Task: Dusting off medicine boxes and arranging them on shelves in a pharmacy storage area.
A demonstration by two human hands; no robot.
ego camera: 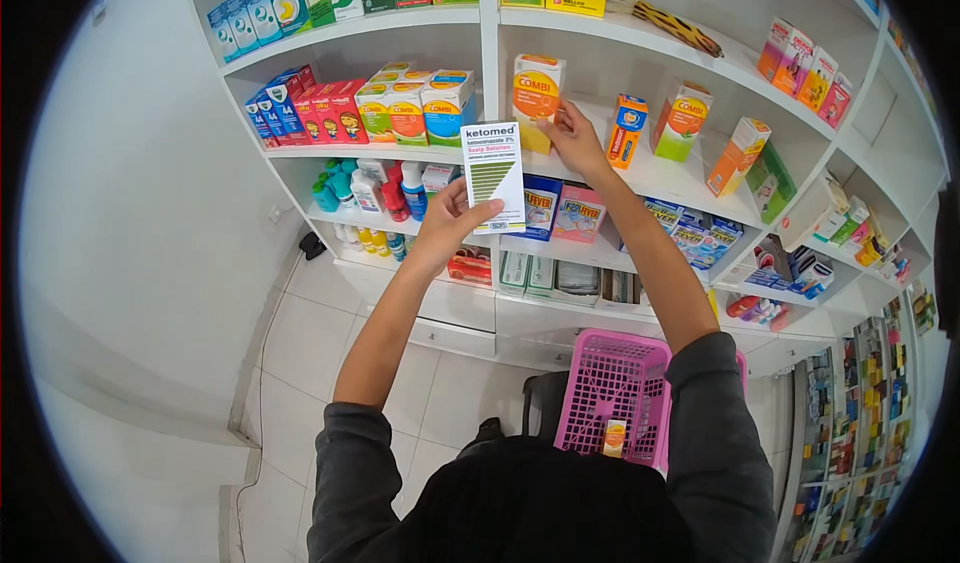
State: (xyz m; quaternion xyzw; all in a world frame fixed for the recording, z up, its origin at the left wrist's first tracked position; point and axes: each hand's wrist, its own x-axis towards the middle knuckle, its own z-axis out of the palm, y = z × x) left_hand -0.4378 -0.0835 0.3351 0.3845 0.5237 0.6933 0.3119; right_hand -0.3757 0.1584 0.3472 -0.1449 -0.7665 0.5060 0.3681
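Note:
My left hand (452, 221) grips a white Ketomed scalp solution carton (493, 176) with green stripes, held upright in front of the shelves. Up and to the right, my right hand (574, 139) has its fingers on the lower right edge of an orange and white Combi carton (537, 94). That carton is upright at the middle shelf, and its bottom is near the shelf surface; whether it rests there I cannot tell. To the right on the same shelf stand an orange and blue Redoxon box (627, 131), a green and orange Combi carton (682, 120) and an orange carton (739, 156).
A pink plastic basket (577, 383) with a small orange and white box (614, 438) inside stands below. Grouped Combi cartons (407, 112) fill the left compartment. KoolFever packs (579, 212) stand on the shelf below. A feather duster (675, 26) lies on the upper shelf. A cable (261, 383) runs along the floor.

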